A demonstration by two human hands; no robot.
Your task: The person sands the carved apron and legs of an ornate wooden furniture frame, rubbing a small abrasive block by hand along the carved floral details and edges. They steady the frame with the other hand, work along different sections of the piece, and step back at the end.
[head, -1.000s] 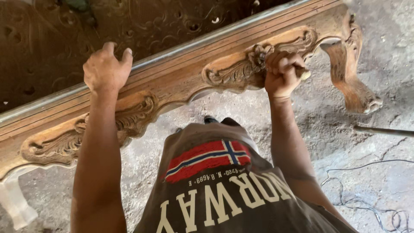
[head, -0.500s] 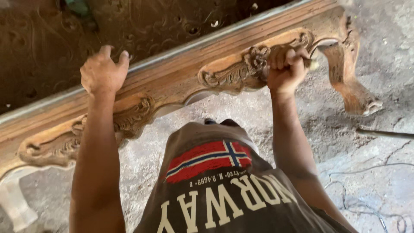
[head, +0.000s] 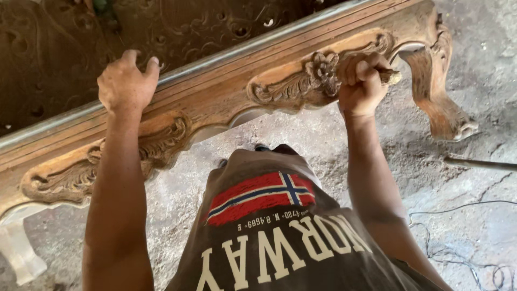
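Observation:
A carved wooden furniture frame [head: 226, 94] runs diagonally across the view, with scrollwork and a floral ornament [head: 322, 70] on its front rail. My left hand [head: 126, 83] rests on the rail's upper edge, fingers curled over it beside a metal strip. My right hand [head: 362, 81] is closed around a small brownish piece, likely folded sandpaper [head: 390, 77], pressed against the carving right of the floral ornament. The piece is mostly hidden in my fist.
A curved carved leg [head: 439, 99] stands at the right on the rough concrete floor [head: 468, 178]. A pale leg [head: 19, 253] shows at the lower left. Thin wires [head: 458, 253] and a rod [head: 479, 163] lie on the floor at right. Dark tufted upholstery [head: 64, 48] fills the top.
My right hand has shifted slightly along the carving beside the floral ornament. My left hand stays gripping the rail's top edge.

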